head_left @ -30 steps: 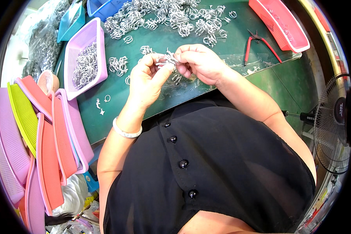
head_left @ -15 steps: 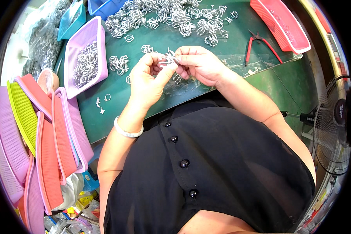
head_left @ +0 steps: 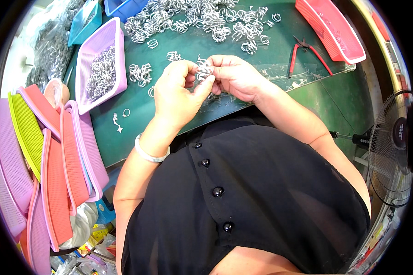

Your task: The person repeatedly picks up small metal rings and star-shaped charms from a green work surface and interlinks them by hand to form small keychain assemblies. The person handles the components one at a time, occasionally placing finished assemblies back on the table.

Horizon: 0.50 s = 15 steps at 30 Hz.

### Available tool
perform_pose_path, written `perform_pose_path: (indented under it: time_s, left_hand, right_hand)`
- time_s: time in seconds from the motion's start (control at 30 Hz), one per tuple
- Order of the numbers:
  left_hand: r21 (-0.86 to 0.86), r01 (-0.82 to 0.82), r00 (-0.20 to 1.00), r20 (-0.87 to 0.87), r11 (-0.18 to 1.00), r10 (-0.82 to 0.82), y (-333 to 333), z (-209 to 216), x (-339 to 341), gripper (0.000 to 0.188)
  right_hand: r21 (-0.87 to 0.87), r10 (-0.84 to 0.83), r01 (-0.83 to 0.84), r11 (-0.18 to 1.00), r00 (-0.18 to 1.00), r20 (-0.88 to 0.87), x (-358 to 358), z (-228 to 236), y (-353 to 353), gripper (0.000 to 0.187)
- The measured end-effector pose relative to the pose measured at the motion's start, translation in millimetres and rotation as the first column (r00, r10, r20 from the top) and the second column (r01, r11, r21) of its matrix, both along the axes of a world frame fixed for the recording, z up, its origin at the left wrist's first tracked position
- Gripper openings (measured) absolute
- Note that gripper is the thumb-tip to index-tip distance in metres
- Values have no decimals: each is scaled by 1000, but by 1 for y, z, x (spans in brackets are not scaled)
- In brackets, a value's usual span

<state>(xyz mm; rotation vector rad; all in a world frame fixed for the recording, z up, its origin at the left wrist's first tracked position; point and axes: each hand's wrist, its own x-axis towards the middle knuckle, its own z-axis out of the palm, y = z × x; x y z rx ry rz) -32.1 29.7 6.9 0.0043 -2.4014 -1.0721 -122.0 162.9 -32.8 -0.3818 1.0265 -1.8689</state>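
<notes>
Between my two hands, above the near edge of the green table, is a small bunch of silver metal rings (head_left: 203, 72). My left hand (head_left: 179, 89) pinches the bunch from the left with thumb and fingers. From the other side my right hand (head_left: 236, 78) grips it, fingers curled and partly hidden. Close to my left hand lie a small cluster of rings (head_left: 140, 74) and another few rings (head_left: 173, 56). A lone ring (head_left: 126, 112) and a star-shaped silver piece (head_left: 119, 129) rest further left.
A large heap of silver rings (head_left: 192, 18) covers the far table. A purple basket (head_left: 121, 68) holding rings stands left, a red basket (head_left: 349, 56) at far right. Red-handled pliers (head_left: 293, 59) lie right. Stacked baskets (head_left: 55, 183) fill the left side; a fan (head_left: 390, 146) stands right.
The rings in my hands have turned and now show more of their loops. My left hand has shifted slightly right, its thumb and fingers a bit further apart.
</notes>
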Motion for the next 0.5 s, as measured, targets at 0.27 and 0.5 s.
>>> perform_pose_path:
  time_s: [0.27,0.5]
  left_hand:
    - [-84,6,999,-51,996,-11,0,0,2,25]
    - [-237,-17,993,-119,971,-12,2,4,2,22]
  right_hand:
    - [-71,56,-56,996,998,-7,-2,-3,2,9]
    - [-127,99,-97,987,995,10,-3,-5,2,11]
